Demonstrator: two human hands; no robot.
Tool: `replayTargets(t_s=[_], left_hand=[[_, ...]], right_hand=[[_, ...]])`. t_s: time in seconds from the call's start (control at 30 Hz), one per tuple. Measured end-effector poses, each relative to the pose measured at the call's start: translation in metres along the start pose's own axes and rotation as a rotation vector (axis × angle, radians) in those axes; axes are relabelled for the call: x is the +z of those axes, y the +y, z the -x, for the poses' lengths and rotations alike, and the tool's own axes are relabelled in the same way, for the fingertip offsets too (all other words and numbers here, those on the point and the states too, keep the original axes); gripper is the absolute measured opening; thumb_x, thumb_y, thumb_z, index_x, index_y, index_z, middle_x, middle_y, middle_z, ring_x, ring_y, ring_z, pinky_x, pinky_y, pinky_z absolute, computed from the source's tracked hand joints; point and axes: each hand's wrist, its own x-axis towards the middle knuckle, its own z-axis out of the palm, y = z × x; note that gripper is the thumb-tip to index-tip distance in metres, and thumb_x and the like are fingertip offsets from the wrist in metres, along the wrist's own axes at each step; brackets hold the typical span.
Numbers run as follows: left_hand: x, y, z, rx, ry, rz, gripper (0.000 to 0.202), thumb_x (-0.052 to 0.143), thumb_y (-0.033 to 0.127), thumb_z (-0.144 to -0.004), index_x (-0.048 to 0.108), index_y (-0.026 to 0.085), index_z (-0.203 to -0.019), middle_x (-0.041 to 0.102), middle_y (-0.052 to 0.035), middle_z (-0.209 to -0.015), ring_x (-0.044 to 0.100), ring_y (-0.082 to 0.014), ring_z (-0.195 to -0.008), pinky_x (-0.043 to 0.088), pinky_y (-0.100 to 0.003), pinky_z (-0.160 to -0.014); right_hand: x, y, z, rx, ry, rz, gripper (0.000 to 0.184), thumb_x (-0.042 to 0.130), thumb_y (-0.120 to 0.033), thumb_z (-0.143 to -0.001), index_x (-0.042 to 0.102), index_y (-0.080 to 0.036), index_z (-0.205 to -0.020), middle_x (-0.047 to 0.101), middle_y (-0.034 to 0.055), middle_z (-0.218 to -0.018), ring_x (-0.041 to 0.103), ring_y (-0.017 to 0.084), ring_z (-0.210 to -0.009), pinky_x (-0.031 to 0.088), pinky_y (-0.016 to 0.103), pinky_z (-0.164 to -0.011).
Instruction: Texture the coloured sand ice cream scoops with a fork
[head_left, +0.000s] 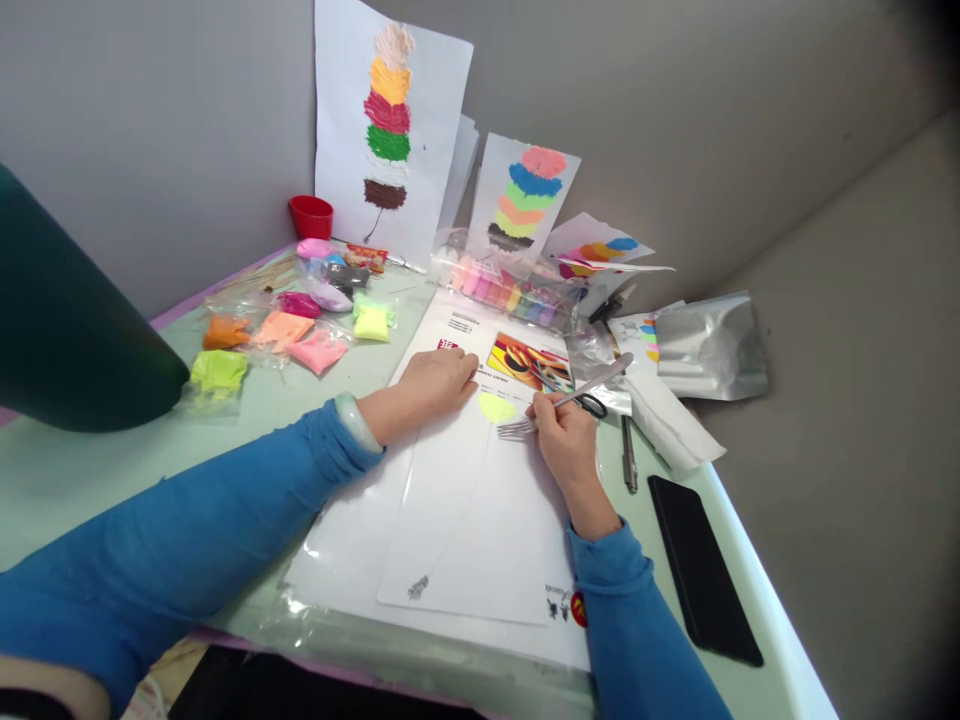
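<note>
In the head view, my right hand (566, 440) is closed around a metal fork (592, 380), its tines pointing left. The tines lie beside a flattened patch of yellow clay (496, 407) on a white sheet of paper (472, 510). A thin line runs down the sheet from the clay to a small dark sketch (418, 587) near the bottom edge. My left hand (439, 382) rests flat on the upper left of the paper, fingers stretched toward the clay. Its fingertips are partly hidden.
Bagged colored clay (289, 330) lies at the left, near a red cup (310, 217). Finished clay pictures (388, 120) lean against the wall. Scissors (590, 403), a pen (628, 455), a folded tissue (671, 420) and a black phone (703, 570) lie at the right. A dark green cylinder (75, 310) stands far left.
</note>
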Motion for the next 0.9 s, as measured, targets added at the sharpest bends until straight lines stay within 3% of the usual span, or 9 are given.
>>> replayTargets(t_s=[0.3, 0.9], left_hand=[[0.0018, -0.0019, -0.0001, 0.011, 0.014, -0.007, 0.024, 0.041, 0.032, -0.091, 0.059, 0.019, -0.098, 0.065, -0.0080, -0.099, 0.061, -0.0226, -0.091, 0.043, -0.032, -0.068], [0.0012, -0.0017, 0.0002, 0.008, 0.011, 0.008, 0.024, 0.041, 0.032, -0.092, 0.059, 0.019, -0.098, 0.065, -0.0084, -0.099, 0.061, -0.0223, -0.090, 0.042, -0.032, -0.069]], right_hand=[[-0.0020, 0.0018, -0.0029, 0.101, 0.052, 0.026, 0.036, 0.047, -0.041, -0.083, 0.068, -0.019, -0.064, 0.063, 0.0026, -0.056, 0.060, 0.020, -0.061, 0.039, 0.029, -0.062], [-0.0044, 0.0037, -0.0052, 0.076, 0.091, 0.115, 0.039, 0.043, -0.039, -0.084, 0.068, -0.019, -0.062, 0.066, 0.0046, -0.060, 0.061, 0.021, -0.066, 0.039, 0.030, -0.065]])
